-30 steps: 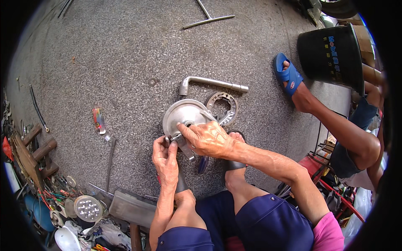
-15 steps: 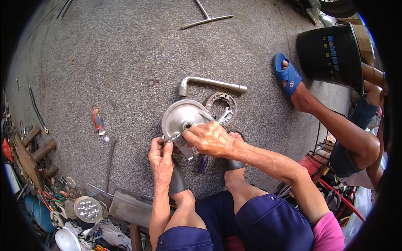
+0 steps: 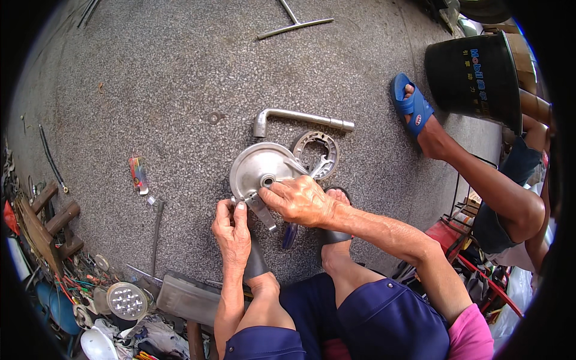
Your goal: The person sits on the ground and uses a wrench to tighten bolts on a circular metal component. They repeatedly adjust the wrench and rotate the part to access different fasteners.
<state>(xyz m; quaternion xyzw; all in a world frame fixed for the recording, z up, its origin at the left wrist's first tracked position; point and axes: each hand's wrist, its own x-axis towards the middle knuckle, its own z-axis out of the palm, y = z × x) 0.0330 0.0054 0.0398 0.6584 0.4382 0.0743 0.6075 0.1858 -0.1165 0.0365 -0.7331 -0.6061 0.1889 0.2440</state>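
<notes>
1. Fingers of the left hand (image 3: 233,241): thumb and forefinger pinched on a small metal piece (image 3: 234,199) at the plate's lower-left rim; its exact shape too small to tell
2. Fingers of the right hand (image 3: 305,201): curled and bunched over the plate's lower-right part, tips beside the hub; cannot tell if clamped or only pressing
3. Round metal plate (image 3: 255,161): dull silver, smooth, shallow dish shape with raised rim, on the floor in front of the person, between both hands
4. Hub (image 3: 267,180): thick metal collar with dark round hole, visible just left of the right hand's fingertips
5. Lever (image 3: 261,211): flat grey metal strip, angled down and right from the plate's lower edge, between the hands
6. Ring-shaped part (image 3: 332,148): worn metal, curved segments, open middle, just right of the plate; open-ended wrench (image 3: 324,163), shiny steel, overlaps it
7. L-shaped socket wrench (image 3: 306,117): polished tubular steel, bent at left end, lies above plate and ring
8. Blue handle (image 3: 290,235): glossy, below the right hand, near the person's foot
9. Floor (image 3: 180,78): grey, speckled, pebbly texture; on it a tabbed washer (image 3: 214,117), a thin T-shaped steel bar (image 3: 296,27), a colourful packet (image 3: 138,174) and a slim dark rod (image 3: 158,234)
10. Far right: black plastic bucket (image 3: 468,78), tapered, near another person's foot in a blue sandal (image 3: 414,111) with crossed straps
</notes>
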